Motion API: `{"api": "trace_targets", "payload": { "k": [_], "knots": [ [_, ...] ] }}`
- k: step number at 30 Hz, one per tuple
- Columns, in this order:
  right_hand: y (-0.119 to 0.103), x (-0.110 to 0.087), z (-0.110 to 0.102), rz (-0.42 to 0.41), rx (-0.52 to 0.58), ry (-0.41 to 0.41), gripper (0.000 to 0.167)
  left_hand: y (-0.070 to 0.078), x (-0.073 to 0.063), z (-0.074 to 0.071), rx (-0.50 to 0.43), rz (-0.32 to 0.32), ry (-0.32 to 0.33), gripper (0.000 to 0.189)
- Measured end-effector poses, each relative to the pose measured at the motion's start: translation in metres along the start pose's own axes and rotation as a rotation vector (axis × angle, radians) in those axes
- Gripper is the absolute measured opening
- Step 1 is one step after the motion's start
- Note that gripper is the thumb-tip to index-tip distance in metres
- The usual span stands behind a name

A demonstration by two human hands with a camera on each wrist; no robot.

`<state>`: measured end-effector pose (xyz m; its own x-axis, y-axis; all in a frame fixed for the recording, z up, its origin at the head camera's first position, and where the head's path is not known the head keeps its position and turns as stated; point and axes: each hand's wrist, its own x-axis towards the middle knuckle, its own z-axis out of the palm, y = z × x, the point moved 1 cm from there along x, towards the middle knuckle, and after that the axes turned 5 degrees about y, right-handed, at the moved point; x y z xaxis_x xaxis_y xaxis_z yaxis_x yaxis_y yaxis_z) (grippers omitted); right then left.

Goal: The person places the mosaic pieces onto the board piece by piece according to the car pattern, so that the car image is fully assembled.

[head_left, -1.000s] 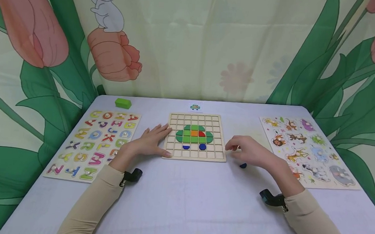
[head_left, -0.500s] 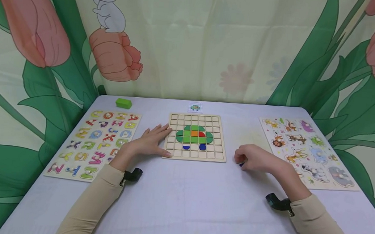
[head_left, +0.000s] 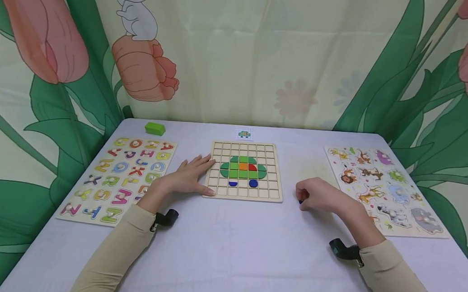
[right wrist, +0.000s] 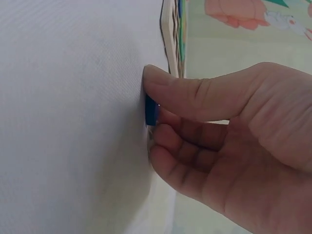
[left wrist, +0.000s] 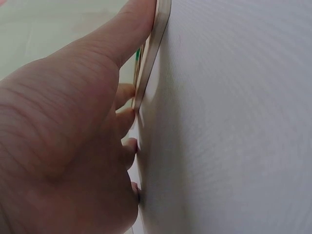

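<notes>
A wooden grid board (head_left: 214,192) lies mid-table, with green, orange, red and blue pieces set in its cells. My left hand (head_left: 187,176) rests with spread fingers on the board's left edge; in the left wrist view the thumb (left wrist: 139,22) lies along its rim. To the right of the board, my right hand (head_left: 320,196) pinches a small dark-blue piece (right wrist: 151,111) between thumb and fingers, right at the tablecloth. Most of that piece's outline is hidden by the fingers. A blue round piece (head_left: 253,183) and a blue half-round piece (head_left: 233,184) sit in the lower cells.
A letter puzzle board (head_left: 108,191) lies on the left, an animal puzzle board (head_left: 362,182) on the right. Behind the grid board is a small pattern card (head_left: 245,134). A green block (head_left: 155,128) stands at the back left, before a printed curtain (head_left: 231,73).
My right hand has moved right and down from beside the grid board to the loose blue piece and now pinches it. The left hand stays on the board.
</notes>
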<state>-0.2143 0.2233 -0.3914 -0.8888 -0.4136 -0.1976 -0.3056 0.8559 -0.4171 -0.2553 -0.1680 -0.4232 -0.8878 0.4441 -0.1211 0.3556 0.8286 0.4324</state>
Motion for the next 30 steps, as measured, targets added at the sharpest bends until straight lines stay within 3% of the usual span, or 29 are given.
{"api": "trace_targets", "payload": {
  "k": [10,23,30],
  "knots": [
    [0.001,0.0,-0.004,-0.018,-0.001,-0.011,0.01,-0.001,0.001,0.0,-0.001,0.009,-0.009,0.11],
    [-0.008,0.016,-0.002,-0.107,-0.011,0.188,0.019,-0.006,0.003,0.004,0.004,-0.001,-0.006,0.112],
    [-0.023,0.023,-0.003,-0.177,0.005,0.224,0.016,-0.006,0.005,0.003,0.007,0.0,-0.006,0.112]
  ]
}}
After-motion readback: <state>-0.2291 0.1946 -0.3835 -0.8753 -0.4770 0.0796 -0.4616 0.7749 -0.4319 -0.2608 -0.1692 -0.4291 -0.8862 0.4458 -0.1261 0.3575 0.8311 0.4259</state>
